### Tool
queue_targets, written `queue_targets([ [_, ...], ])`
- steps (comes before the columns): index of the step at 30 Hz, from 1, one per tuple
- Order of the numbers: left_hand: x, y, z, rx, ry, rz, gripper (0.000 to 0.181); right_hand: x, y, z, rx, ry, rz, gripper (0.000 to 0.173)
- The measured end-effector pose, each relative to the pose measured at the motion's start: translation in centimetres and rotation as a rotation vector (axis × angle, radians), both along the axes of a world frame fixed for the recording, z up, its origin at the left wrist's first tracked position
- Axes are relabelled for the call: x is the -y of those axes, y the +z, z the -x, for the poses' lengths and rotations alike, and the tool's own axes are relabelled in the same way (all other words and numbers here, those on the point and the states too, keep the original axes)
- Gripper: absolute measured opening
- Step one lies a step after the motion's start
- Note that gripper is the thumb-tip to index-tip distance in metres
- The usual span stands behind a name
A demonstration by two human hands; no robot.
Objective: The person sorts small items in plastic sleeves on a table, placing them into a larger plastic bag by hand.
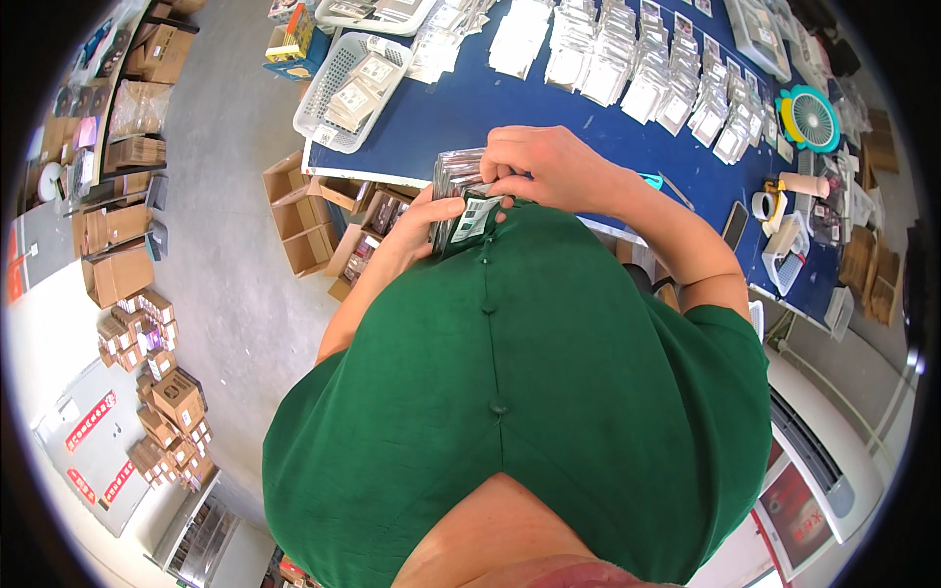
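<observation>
My left hand (423,224) grips a thick stack of flat, shiny plastic-wrapped packets (457,176) against my green shirt, its thumb lying across the front. A white label with writing (471,219) shows on the nearest packet. My right hand (533,165) is at the top right of the stack, thumb and forefinger pinched on the upper edge of a packet; the other fingers are curled. On the blue table (456,110) beyond lie several overlapping rows of similar labelled packets (610,55). A grey perforated plastic basket (303,110) at the table's left corner holds more packets.
Open cardboard boxes (298,213) stand below the table's left edge. To the right lie a teal fan (811,119), a phone (735,226), a tape roll (763,206) and a small white basket (773,273). A yellow and blue box (296,51) is by the far left corner.
</observation>
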State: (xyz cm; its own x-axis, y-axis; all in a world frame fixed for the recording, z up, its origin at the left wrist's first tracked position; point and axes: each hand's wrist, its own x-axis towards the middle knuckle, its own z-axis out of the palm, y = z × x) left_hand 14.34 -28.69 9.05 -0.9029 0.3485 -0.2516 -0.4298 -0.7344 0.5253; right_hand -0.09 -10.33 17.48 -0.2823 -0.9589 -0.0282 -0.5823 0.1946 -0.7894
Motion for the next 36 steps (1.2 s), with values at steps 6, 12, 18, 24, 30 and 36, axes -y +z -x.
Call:
queue_targets([
  [6, -0.4, 0.2, 1.0, -0.002, -0.016, 0.035, 0.073, -0.2, 0.3, 1.9, -0.059, 0.072, 0.151, 0.010],
  [12, -2.6, 0.1, 3.0, 0.016, 0.039, -0.075, 0.078, -2.0, 1.7, 7.2, 0.135, -0.119, 0.173, 0.005],
  [18, -4.1, -1.3, 5.5, 0.005, 0.013, -0.129, 0.076, -3.5, 0.4, 10.1, 0.173, -0.209, 0.197, 0.006],
  [24, -5.9, -2.7, 7.7, 0.091, 0.010, -0.133, 0.070, -5.4, -3.2, 9.3, -0.055, -0.172, 0.256, 0.013],
  [30, -5.8, -3.7, 7.1, 0.397, 0.270, -0.081, 0.051, -4.8, -4.8, 7.1, 0.023, -0.187, 0.088, 0.029],
  [36, -4.5, -5.9, 4.7, 0.564, 0.658, -0.082, 0.048, 0.9, -9.7, 14.5, 0.125, -0.096, -0.236, 0.032],
])
